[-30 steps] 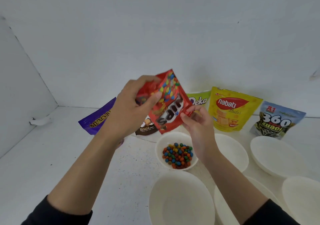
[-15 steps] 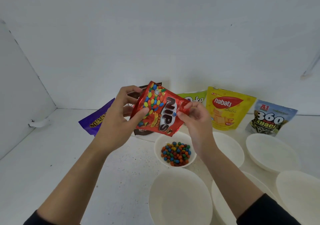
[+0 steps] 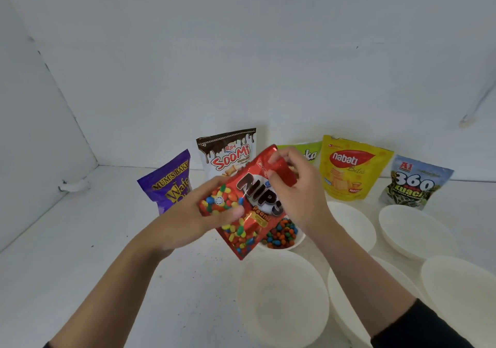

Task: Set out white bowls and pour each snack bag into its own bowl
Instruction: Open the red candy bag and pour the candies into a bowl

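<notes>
Nearest, a wide empty white plastic bowl (image 3: 281,299) sits just in front of the held bag, and trouble could start here. If any sweets are left inside and the pouch tips mouth-down off to one side, they would likely drop into this wrong bowl or roll across the white table (image 3: 107,267). Whether the bag is empty I cannot tell.

Above it, the left hand (image 3: 188,221) grips the lower half of the glossy red Nips peanut-candy bag (image 3: 257,197), thumb pressed on the front, fingers curled behind. The right hand (image 3: 298,197) pinches the upper corner, fingers bent round the foil.

The bag hangs tilted in the air over the near-left rim of the small white bowl (image 3: 299,241) of coloured candies (image 3: 281,235).

Farther back, a yellow Nabati pouch (image 3: 351,167) and other snack bags stand by the wall
</notes>
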Tool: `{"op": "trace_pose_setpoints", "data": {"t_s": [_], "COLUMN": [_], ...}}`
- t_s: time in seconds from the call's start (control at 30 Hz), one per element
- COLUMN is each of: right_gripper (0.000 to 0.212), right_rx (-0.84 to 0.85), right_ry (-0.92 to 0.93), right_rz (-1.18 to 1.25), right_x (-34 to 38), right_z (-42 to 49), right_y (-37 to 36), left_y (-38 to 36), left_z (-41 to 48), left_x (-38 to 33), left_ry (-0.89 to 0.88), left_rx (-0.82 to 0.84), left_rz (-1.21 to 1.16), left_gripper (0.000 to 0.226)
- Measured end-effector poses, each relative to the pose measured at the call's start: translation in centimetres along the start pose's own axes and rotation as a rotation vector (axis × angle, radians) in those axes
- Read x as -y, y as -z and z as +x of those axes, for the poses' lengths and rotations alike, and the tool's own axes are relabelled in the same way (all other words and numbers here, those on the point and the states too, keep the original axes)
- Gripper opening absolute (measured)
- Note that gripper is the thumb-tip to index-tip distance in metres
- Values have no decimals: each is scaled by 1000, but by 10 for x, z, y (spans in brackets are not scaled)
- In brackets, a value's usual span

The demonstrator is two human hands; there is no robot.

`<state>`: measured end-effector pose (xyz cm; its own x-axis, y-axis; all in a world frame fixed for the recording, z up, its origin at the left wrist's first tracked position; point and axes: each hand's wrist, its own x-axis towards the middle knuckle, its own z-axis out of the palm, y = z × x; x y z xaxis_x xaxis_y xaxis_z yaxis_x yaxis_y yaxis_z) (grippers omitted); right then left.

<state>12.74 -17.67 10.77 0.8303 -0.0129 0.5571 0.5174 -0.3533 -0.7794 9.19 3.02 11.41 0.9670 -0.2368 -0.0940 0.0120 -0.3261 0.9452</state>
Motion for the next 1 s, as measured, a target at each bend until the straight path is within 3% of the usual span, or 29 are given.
{"op": "trace_pose_setpoints", "data": {"t_s": [0.1, 0.2, 0.47, 0.67, 0.83, 1.0], "right_gripper": [17, 17, 19, 20, 19, 25], "right_rx": [31, 82, 221, 286, 406, 567], "right_ry": [162, 147, -155, -441, -506, -393], "right_rz": [-18, 57, 296, 666, 780, 736], "right_x": [16, 21, 16, 27, 49, 64], "right_z": [-3, -9, -28, -50, -71, -104], "right_y": [-5, -10, -13, -21, -33, -43], "left_y": [3, 3, -13, -45, -68, -88], "left_z": [-22, -34, -70, -105, -154, -219], "left_x": [-6, -2, 28, 28, 29, 43], "left_ry": [-34, -83, -20, -17, -74, -60], "left_rx": [-72, -207, -547, -712, -891, -1059], "left_rz": [-129, -177, -499, -605, -530, -296], "left_gripper": [37, 31, 39, 46, 50, 44]}}
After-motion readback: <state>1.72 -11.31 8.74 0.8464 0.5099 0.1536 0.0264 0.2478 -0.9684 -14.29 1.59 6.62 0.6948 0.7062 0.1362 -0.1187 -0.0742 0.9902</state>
